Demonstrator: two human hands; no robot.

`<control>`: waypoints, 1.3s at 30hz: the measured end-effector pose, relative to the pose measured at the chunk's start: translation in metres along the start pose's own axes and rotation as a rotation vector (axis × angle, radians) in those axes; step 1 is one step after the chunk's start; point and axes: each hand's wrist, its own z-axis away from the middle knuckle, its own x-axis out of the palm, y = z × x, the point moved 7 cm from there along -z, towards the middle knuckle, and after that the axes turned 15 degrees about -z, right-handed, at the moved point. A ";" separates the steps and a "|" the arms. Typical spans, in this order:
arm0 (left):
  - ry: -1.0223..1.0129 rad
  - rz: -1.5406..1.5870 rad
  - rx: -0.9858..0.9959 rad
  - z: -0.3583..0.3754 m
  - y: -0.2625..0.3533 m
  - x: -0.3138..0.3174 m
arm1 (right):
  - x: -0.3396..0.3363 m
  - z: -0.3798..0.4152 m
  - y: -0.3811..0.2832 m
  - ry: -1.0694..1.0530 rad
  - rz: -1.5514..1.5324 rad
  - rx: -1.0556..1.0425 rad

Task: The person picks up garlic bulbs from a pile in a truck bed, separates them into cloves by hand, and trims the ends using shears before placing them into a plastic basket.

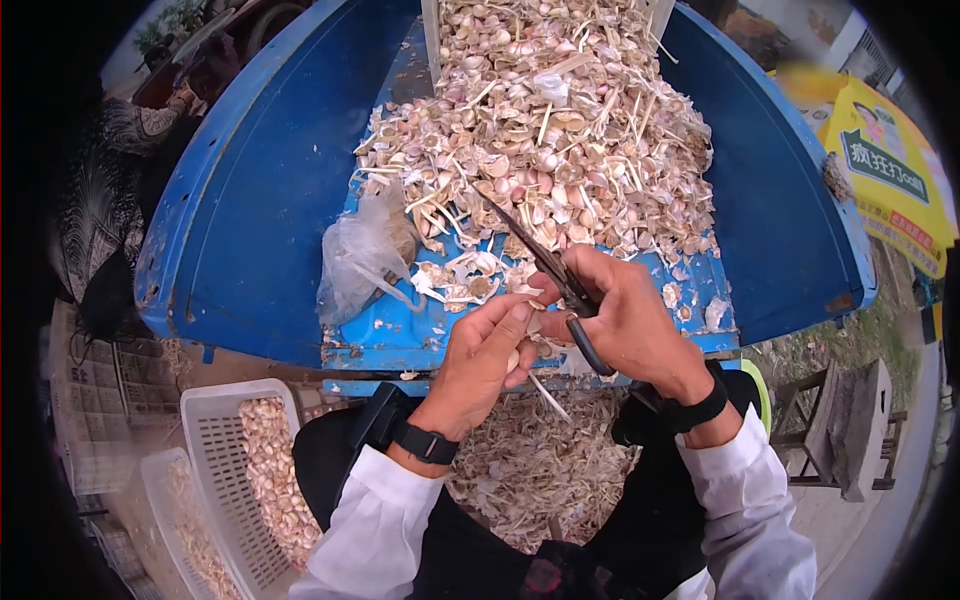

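Observation:
In the head view my left hand (484, 345) is closed around a piece of garlic (514, 360), mostly hidden by the fingers. A pale stalk (548, 396) sticks out below it. My right hand (628, 315) grips a pair of dark scissors (560, 275), blades pointing up and left over the heap; a black handle loop shows below the palm. The right fingertips meet the left ones at the garlic. Beyond both hands lies a large heap of garlic cloves, skins and stalks (560, 150) on a blue metal surface (380, 335).
A clear plastic bag (362, 255) lies left of the heap. Blue side panels (270, 190) flank the surface. At lower left stands a white basket (225, 450) with garlic cloves (275, 470). Dry trimmings (545, 460) cover the ground between my legs. A wooden stool (850, 425) stands right.

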 end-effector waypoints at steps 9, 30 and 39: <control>0.183 -0.143 0.187 0.019 0.016 -0.003 | -0.011 0.050 0.005 -0.093 0.553 0.055; 0.157 0.253 0.286 0.022 0.035 -0.012 | -0.014 -0.004 0.054 0.100 0.108 0.266; 0.203 0.379 0.044 0.009 0.002 -0.031 | -0.010 -0.035 0.066 0.337 0.416 0.050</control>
